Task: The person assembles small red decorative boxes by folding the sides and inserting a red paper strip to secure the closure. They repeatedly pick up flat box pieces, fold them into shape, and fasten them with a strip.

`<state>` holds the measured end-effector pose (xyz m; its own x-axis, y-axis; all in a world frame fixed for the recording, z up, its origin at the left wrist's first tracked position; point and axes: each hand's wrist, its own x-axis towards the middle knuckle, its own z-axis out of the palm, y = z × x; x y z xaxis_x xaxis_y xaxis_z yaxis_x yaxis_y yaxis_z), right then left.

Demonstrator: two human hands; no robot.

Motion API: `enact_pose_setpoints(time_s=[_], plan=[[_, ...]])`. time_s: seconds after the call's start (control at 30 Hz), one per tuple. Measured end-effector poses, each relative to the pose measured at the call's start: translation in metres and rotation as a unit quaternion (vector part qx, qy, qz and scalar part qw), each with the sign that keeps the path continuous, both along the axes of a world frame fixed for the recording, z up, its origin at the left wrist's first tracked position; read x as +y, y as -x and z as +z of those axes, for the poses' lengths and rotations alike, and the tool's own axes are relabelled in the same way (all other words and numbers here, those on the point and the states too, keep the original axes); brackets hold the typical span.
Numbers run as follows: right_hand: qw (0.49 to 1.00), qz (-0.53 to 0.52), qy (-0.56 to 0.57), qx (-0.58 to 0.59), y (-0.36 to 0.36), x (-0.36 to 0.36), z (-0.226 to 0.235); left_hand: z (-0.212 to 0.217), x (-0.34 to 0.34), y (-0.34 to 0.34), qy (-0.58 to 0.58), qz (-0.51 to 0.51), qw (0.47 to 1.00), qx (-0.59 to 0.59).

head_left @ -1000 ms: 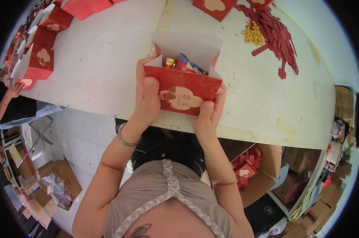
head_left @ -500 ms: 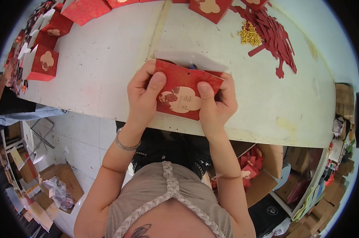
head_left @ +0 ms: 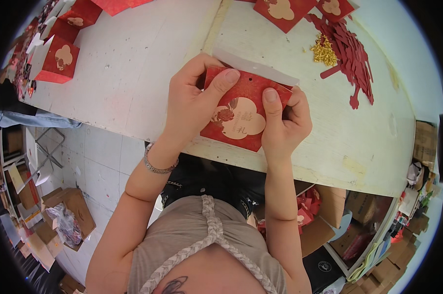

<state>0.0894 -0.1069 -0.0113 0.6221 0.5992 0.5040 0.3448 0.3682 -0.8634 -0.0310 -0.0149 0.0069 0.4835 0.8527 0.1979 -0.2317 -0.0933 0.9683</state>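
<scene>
Your left hand (head_left: 189, 100) and right hand (head_left: 286, 125) are clamped on the red box (head_left: 242, 115), 2 thumbs (head_left: 225, 80) across its front, just over the table (head_left: 128, 78)!

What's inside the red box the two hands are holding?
I can't see inside the red box: its front, gripped by the left hand and right hand, covers whatever's there. Only a pale flap shows behind the top edge.

inside of held red box (head_left: 238, 117) mostly hidden, top-edge boxes (head_left: 283, 12) cut off
</scene>
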Motion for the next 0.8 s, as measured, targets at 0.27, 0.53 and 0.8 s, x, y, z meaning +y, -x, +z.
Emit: enact_pose_setpoints(time_s=[0.27,0.53,0.8], plan=[[0.993,-0.020,0.035,0.109,-0.002,0.010,0.011,0.005,0.006,-0.013,0.065,0.030,0.995,0.065],[0.973,0.044,0.053,0.220,-0.009,0.021,0.019,-0.009,0.004,-0.019,0.033,0.039,0.998,-0.045],[0.973,0.111,0.122,0.164,-0.022,0.010,0.022,-0.007,0.009,-0.017,0.030,-0.019,0.999,-0.029]])
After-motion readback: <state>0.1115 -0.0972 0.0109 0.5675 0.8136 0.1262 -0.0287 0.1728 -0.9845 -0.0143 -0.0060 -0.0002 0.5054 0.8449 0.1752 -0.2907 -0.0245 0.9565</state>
